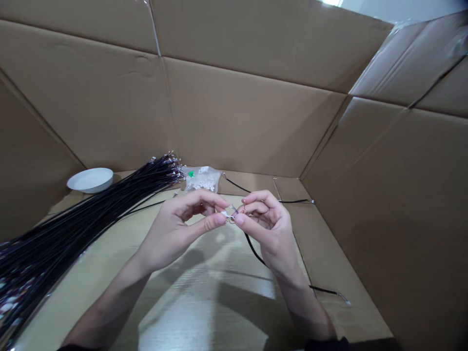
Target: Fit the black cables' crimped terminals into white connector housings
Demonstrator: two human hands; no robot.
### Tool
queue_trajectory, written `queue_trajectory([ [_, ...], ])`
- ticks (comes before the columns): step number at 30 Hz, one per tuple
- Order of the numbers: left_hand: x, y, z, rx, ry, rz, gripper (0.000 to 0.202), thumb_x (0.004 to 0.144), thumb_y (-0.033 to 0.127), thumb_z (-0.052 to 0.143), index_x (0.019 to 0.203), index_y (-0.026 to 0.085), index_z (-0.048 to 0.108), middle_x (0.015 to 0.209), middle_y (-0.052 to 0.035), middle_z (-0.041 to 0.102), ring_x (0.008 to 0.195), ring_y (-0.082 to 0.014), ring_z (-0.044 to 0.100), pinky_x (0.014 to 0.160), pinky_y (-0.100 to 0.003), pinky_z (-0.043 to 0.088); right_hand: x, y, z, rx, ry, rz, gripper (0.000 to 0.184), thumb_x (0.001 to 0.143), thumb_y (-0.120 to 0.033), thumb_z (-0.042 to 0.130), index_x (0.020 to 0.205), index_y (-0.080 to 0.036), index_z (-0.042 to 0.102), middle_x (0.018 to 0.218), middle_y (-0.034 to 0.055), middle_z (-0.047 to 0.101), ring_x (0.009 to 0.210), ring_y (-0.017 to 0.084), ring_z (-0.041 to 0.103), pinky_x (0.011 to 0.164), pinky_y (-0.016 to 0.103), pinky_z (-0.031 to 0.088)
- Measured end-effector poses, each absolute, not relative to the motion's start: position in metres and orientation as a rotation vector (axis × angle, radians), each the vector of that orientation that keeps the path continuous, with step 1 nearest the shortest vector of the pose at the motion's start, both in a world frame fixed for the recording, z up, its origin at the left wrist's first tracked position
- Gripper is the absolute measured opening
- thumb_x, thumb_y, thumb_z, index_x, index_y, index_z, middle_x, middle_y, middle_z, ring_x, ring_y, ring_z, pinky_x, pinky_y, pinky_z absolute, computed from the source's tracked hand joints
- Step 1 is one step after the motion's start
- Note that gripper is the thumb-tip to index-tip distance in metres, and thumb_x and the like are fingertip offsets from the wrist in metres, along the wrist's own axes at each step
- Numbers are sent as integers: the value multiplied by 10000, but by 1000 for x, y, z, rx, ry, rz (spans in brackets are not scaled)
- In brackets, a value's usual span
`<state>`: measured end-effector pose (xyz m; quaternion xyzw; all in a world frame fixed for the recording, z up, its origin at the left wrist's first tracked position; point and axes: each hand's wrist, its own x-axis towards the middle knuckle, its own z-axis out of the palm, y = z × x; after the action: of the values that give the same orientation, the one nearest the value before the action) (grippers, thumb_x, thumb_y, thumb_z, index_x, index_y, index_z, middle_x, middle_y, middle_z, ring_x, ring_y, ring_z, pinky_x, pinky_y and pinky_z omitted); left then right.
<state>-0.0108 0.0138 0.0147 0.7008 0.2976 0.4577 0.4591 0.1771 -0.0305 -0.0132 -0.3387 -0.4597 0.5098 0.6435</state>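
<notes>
In the middle of the head view, my left hand (pixel 179 229) pinches a small white connector (pixel 224 213) between thumb and fingertips. Facing it, my right hand (pixel 270 234) has thumb and fingers closed on the thin coloured wires (pixel 234 210) at the end of a black cable (pixel 253 247). A white wire runs between the two pinches; whether it is seated in the connector is too small to tell. The cable drops from the right fingers and passes behind the right wrist. Beyond the hands lies a clear plastic bag (pixel 202 179) of small white connectors.
A thick bundle of black cables (pixel 109 204) stretches along the left side. Behind it stands a white dish (pixel 91 180). Another black cable (pixel 292 201) lies at the back right, and a cable end (pixel 329 291) shows at right. Cardboard walls (pixel 248 117) surround the work surface.
</notes>
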Motion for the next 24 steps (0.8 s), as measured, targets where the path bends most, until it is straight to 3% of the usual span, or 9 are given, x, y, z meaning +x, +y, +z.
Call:
queue_trajectory([
  [5, -11, 17, 15, 1713, 740, 1084, 168, 829, 418, 869, 828, 259, 815, 813, 25, 747, 736, -35, 652, 655, -85, 501, 177, -32, -11, -793, -1073, 1100, 302, 807, -244, 901, 1024, -232, 691, 838, -37, 748, 760, 72, 703, 695, 151, 557],
  [13, -11, 16, 16, 1853, 739, 1087, 61, 884, 353, 818, 927, 312, 831, 880, 32, 769, 808, -42, 677, 714, -93, 510, 177, -34, -10, -844, -1139, 1017, 302, 843, -260, 874, 1064, -251, 668, 858, -43, 745, 800, 77, 715, 703, 161, 553],
  [20, -13, 16, 12, 2060, 647, 1080, 71, 955, 304, 722, 931, 246, 755, 912, 34, 731, 865, -49, 675, 815, -131, 520, 181, -31, -11, -794, -1108, 1148, 325, 845, -270, 876, 1085, -241, 659, 865, -45, 730, 781, 67, 677, 723, 179, 537],
  [24, -12, 15, 9, 2121, 613, 1105, 92, 977, 264, 667, 907, 234, 720, 873, 23, 716, 829, -61, 656, 799, -155, 516, 178, -28, -12, -717, -1056, 1281, 306, 855, -274, 865, 1068, -216, 653, 836, -39, 723, 735, 72, 662, 730, 200, 567],
])
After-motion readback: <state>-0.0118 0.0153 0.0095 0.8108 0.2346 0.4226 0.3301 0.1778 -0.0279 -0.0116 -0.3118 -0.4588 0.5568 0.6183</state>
